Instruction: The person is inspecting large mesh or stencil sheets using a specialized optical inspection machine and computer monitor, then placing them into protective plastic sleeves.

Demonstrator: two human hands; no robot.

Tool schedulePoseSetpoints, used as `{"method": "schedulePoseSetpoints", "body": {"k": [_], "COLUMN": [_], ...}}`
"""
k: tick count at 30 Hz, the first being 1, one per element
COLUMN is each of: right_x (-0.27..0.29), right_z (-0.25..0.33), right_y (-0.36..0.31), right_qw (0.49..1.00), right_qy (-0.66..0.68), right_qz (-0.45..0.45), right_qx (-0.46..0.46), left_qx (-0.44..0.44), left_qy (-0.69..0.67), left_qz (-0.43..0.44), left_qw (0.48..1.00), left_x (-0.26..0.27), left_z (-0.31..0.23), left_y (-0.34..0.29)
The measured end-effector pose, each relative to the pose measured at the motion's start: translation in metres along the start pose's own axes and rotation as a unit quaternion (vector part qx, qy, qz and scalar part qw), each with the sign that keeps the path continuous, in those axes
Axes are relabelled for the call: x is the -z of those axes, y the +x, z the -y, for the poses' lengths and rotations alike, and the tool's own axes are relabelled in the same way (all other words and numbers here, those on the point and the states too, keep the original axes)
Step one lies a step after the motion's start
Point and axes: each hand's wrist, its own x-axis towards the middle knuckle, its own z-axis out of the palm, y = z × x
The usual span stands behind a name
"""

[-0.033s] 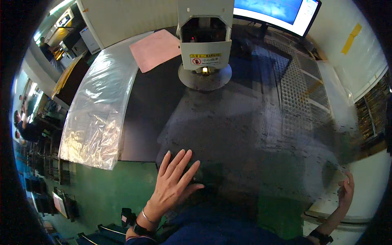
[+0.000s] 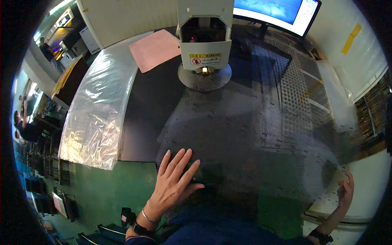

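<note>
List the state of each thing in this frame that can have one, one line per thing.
left hand: open, fingers spread, flat on the dark sheet.
right hand: pinching the sheet's far right edge.
dark sheet: spread flat over the table under the machine head.
clear plastic bags: lying flat in a stack, left of the sheet.
pink paper: lying flat.
monitor: switched on.
machine head: small light lit underneath.

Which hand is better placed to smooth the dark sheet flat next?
Probably the left hand: it lies flat, fingers spread, on the dark sheet. The right hand is pinching its far corner.
</note>
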Motion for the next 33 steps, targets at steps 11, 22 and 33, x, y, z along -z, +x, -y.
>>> {"method": "schedulePoseSetpoints", "body": {"k": [11,22,33], "right_x": [-0.009,-0.011,-0.023], "right_z": [-0.003,-0.004,-0.004], "right_y": [0.009,0.010,0.008], "right_qw": [1.000,1.000,1.000], "right_qy": [0.000,0.002,0.024], "right_qz": [0.015,0.012,-0.019], "right_qx": [0.012,0.007,0.007], "left_qx": [-0.002,-0.001,0.003], "left_qy": [0.015,0.015,0.016], "left_qz": [0.000,-0.009,-0.008], "left_qw": [1.000,1.000,1.000], "left_x": [-0.003,-0.002,-0.002], "left_z": [0.013,0.012,0.014], "left_y": [0.012,0.015,0.016]}}
